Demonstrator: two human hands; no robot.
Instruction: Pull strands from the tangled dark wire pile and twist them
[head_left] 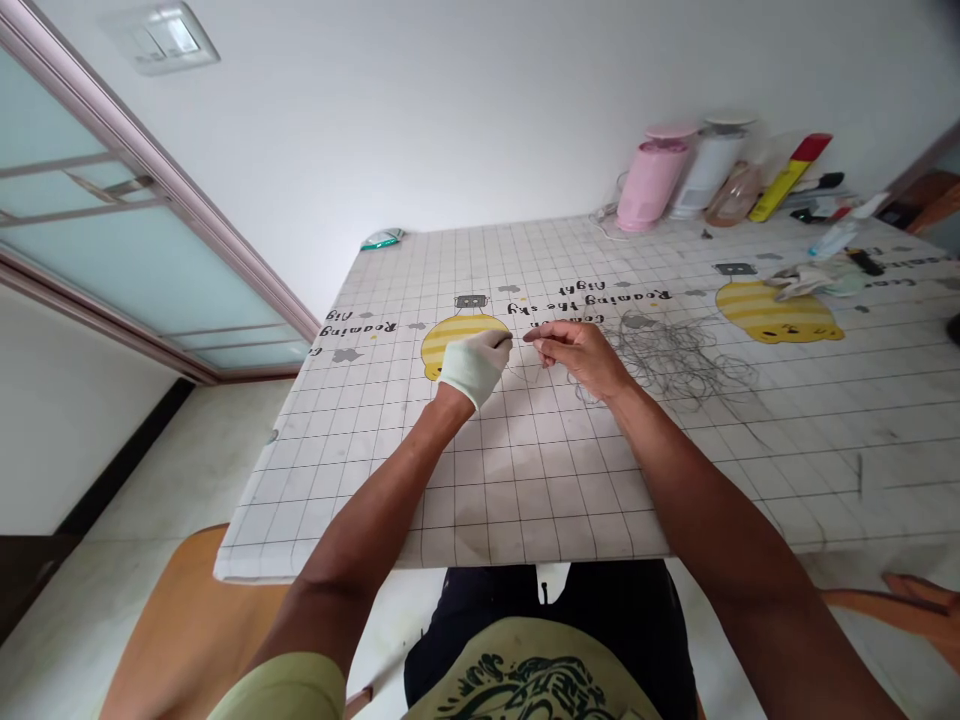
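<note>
My left hand (475, 366), in a pale glove with darker fingertips, is closed over the yellow balloon print near the middle of the table. Whatever it pinches is too small to make out. Just to its right is my bare right hand (576, 352), its thumb and index finger close together, the tips pointing at the left hand; anything between them is too thin to tell. A small gap separates the two hands. Beside and behind the right hand, a loose tangle of thin grey wire or thread (675, 358) spreads over the checked tablecloth (525, 500).
Along the wall at the back right stand a pink cylinder (651, 185), a white cylinder (709, 170), a bottle (735, 195) and a yellow-red box (791, 178). A crumpled glove (814, 278) lies right. A green-white packet (383, 239) sits at the far left corner. An orange chair (187, 620) is lower left.
</note>
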